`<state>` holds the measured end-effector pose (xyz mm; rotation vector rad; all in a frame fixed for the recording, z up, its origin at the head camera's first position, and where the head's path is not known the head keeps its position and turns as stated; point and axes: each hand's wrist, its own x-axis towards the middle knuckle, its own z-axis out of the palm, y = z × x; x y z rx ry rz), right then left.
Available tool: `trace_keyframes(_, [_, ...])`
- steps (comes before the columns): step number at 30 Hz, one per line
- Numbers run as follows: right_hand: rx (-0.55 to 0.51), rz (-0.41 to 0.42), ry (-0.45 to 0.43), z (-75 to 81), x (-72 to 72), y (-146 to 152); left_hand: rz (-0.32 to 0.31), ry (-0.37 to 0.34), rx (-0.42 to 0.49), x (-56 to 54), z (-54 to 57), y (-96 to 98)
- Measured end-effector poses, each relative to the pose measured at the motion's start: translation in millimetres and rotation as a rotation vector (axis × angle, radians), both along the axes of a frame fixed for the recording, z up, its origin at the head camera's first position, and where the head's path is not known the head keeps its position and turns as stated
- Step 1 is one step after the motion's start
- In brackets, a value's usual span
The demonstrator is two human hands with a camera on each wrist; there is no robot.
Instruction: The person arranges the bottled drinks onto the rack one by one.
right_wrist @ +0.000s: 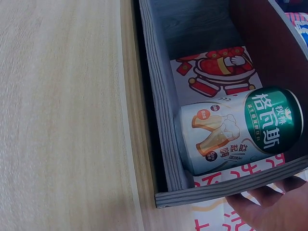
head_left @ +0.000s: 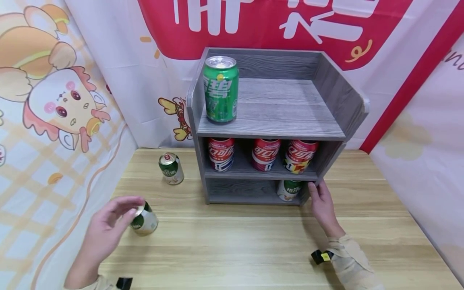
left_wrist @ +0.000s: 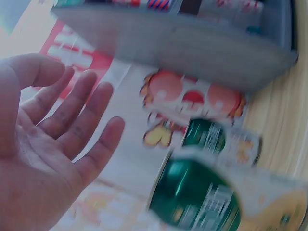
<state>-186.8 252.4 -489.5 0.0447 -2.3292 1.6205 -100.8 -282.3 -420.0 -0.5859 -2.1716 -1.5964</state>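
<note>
My left hand (head_left: pixel 105 229) hovers beside a green-and-white drink can (head_left: pixel 146 223) at the front left, fingers loosely bent. In the left wrist view the palm is bare, and the can (left_wrist: pixel 192 197) stands apart from the fingers. Farther back is a matching can (head_left: pixel 172 171), upright on the table. My right hand (head_left: pixel 322 207) rests against the right side of the grey wooden shelf (head_left: pixel 279 104), low down. The right wrist view shows its fingertips (right_wrist: pixel 240 204) at the outside of the side panel. Inside the bottom compartment, at the right end, stands another green-and-white can (right_wrist: pixel 236 130).
A green soda can (head_left: pixel 221 90) stands on the top board's left side. The middle compartment holds three red cola cans (head_left: pixel 266 155), one apart at the left. Printed cloth (head_left: pixel 119 36) hangs behind and at both sides of the wooden table (head_left: pixel 224 249).
</note>
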Motion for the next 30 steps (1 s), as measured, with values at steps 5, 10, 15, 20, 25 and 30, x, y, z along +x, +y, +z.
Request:
trace_keyframes(5, [0.001, 0.004, 0.008, -1.1, -0.3, 1, 0.094, -0.013, 0.163, 8.7, 3.8, -23.1])
trace_keyframes(10, [0.002, -0.005, 0.016, -1.9, -1.2, 2, 0.090, 0.083, 0.269, 6.6, -3.2, -37.9])
trace_keyframes(15, [-0.009, 0.000, 0.008, -1.4, -1.2, 1, 0.020, 0.208, 0.292, -1.2, -20.3, -51.9])
trace_keyframes(20, [-0.010, 0.010, 0.019, -0.4, -2.0, 0, 0.007, 0.208, 0.352, -7.4, -38.9, -61.4])
trace_keyframes(25, [-0.020, 0.008, 0.032, -1.2, -2.7, -1, -0.006, 0.201, 0.346, -13.7, -55.3, -63.5])
trace_keyframes(30, [-0.016, 0.000, 0.022, -1.6, -1.3, -1, 0.046, 0.081, 0.211, -17.1, -69.9, -55.7])
